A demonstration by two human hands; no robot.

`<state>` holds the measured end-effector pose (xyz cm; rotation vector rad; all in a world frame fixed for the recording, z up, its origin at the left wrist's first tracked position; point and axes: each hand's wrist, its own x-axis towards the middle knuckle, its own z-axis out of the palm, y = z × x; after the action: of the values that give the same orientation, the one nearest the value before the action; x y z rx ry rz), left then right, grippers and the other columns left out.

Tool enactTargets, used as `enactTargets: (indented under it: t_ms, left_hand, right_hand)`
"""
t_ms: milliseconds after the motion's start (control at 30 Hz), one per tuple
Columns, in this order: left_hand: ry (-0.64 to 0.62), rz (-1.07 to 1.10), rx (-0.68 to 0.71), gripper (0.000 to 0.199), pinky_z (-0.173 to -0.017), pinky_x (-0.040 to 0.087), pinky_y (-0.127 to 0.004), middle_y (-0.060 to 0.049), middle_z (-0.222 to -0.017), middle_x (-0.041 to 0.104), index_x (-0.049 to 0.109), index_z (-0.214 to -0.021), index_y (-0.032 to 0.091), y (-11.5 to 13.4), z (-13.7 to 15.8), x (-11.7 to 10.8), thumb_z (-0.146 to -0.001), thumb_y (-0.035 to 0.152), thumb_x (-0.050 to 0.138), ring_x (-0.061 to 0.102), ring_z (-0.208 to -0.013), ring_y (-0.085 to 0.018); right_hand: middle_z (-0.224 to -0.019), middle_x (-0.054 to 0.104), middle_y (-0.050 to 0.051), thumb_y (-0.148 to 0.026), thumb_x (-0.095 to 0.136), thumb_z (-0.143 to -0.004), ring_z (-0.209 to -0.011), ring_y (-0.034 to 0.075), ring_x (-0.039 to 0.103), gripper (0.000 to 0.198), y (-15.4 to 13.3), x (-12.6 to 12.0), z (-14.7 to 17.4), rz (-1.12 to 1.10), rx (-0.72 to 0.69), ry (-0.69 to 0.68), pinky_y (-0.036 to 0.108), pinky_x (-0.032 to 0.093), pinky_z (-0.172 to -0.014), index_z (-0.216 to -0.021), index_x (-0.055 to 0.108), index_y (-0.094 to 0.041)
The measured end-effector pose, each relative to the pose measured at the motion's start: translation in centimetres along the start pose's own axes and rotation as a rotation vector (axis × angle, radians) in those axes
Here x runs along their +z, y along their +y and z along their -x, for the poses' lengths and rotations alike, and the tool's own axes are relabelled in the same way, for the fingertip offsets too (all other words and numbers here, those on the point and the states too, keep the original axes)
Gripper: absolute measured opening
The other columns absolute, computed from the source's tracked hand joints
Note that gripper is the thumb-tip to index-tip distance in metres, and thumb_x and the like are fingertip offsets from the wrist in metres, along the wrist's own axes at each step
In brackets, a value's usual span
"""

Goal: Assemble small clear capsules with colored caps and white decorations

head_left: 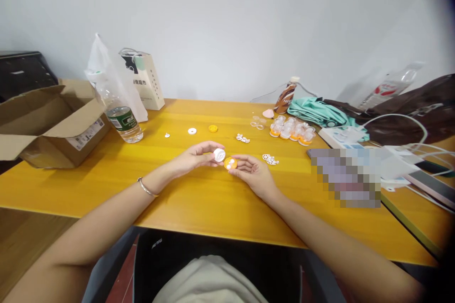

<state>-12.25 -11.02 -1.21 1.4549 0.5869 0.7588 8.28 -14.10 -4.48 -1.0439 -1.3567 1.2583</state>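
Note:
My left hand is closed on a small round white plastic piece, held above the table. Close beside it, my right hand grips a round orange plastic piece with white spots on its face. Whether the two pieces touch, I cannot tell. Beyond the hands lie a white ring, a yellow disc and a tiny white part. Two clusters of white openwork parts, one farther off and one nearer, lie around my right hand.
Several clear-topped orange-based pieces stand at the back right, near a brown drink bottle and green cloth. At left are a cardboard box, a water bottle and a paper bag. Cables and a blurred-out object lie right.

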Motion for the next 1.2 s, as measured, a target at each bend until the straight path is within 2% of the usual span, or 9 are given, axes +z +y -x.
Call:
enactTargets:
  t_ms: [167, 267, 533, 767, 833, 933, 1033, 1200]
  left_hand:
    - [0.035, -0.154, 0.046, 0.027, -0.076, 0.045, -0.027, -0.005, -0.095, 0.060, 0.053, -0.108, 0.017, -0.4, -0.2, 0.3, -0.082, 0.028, 0.053, 0.059, -0.084, -0.013]
    - [0.022, -0.207, 0.049, 0.031, -0.074, 0.045, -0.027, -0.005, -0.088, 0.063, 0.049, -0.113, 0.018, -0.5, -0.1, 0.6, -0.084, 0.030, 0.049, 0.059, -0.080, -0.013]
    - [0.060, -0.224, 0.052, 0.028, -0.081, 0.044, -0.030, -0.006, -0.103, 0.060, 0.057, -0.107, 0.018, -0.6, -0.1, 0.6, -0.080, 0.027, 0.055, 0.056, -0.090, -0.015]
    - [0.065, -0.266, 0.151, 0.044, -0.086, 0.043, -0.034, -0.008, -0.107, 0.057, 0.042, -0.122, 0.020, -1.1, 0.0, 1.0, -0.080, 0.023, 0.056, 0.056, -0.092, -0.015]
    - [0.087, -0.365, 0.204, 0.044, -0.088, 0.043, -0.035, -0.009, -0.109, 0.057, 0.042, -0.121, 0.020, -1.3, 0.1, 1.4, -0.080, 0.025, 0.056, 0.056, -0.094, -0.016]
    - [0.146, -0.622, 0.291, 0.040, -0.090, 0.041, -0.034, -0.008, -0.111, 0.057, 0.045, -0.119, 0.020, -1.2, 0.5, 2.1, -0.081, 0.026, 0.054, 0.055, -0.097, -0.017]
    - [0.132, -0.827, 0.347, 0.034, -0.093, 0.039, -0.033, -0.007, -0.113, 0.056, 0.048, -0.116, 0.021, -0.8, 0.7, 2.6, -0.083, 0.027, 0.051, 0.052, -0.103, -0.018]
    - [0.073, -0.926, 0.366, 0.031, -0.091, 0.039, -0.031, -0.008, -0.110, 0.057, 0.051, -0.115, 0.020, -0.9, 0.7, 2.5, -0.085, 0.027, 0.047, 0.052, -0.101, -0.018]
  right_hand:
    - [-0.074, 0.065, 0.000, -0.023, 0.073, -0.057, -0.070, 0.012, 0.062, 0.035, -0.3, 0.1, 0.2, 0.006, -0.020, 0.019, 0.028, 0.049, -0.075, -0.089, 0.059, -0.018]
    - [-0.073, 0.065, -0.001, -0.023, 0.073, -0.057, -0.068, 0.011, 0.062, 0.034, -0.4, 0.2, 0.3, 0.015, -0.026, 0.024, 0.027, 0.049, -0.073, -0.088, 0.059, -0.018]
    - [-0.078, 0.067, 0.001, -0.024, 0.072, -0.059, -0.072, 0.012, 0.062, 0.035, 0.0, 0.2, 0.2, 0.016, -0.011, -0.007, 0.028, 0.050, -0.076, -0.091, 0.062, -0.018]
    - [-0.083, 0.069, 0.002, -0.025, 0.071, -0.061, -0.076, 0.014, 0.064, 0.037, -0.4, 0.3, 0.4, 0.026, 0.005, -0.020, 0.032, 0.049, -0.083, -0.098, 0.065, -0.019]
    - [-0.085, 0.069, 0.002, -0.026, 0.070, -0.062, -0.077, 0.015, 0.064, 0.038, -0.4, 0.3, 0.4, 0.016, 0.006, -0.026, 0.034, 0.048, -0.085, -0.099, 0.065, -0.020]
    - [-0.086, 0.070, 0.001, -0.026, 0.071, -0.061, -0.078, 0.016, 0.065, 0.040, -0.1, 0.2, 0.4, 0.007, 0.008, -0.034, 0.037, 0.048, -0.086, -0.100, 0.065, -0.021]
    - [-0.086, 0.070, 0.001, -0.025, 0.071, -0.060, -0.078, 0.017, 0.065, 0.040, 0.1, 0.2, 0.3, -0.006, 0.014, -0.048, 0.038, 0.048, -0.086, -0.099, 0.066, -0.021]
    - [-0.081, 0.070, 0.001, -0.022, 0.071, -0.060, -0.076, 0.015, 0.065, 0.038, 0.1, 0.2, 0.4, -0.018, 0.007, -0.025, 0.035, 0.048, -0.084, -0.098, 0.065, -0.021]
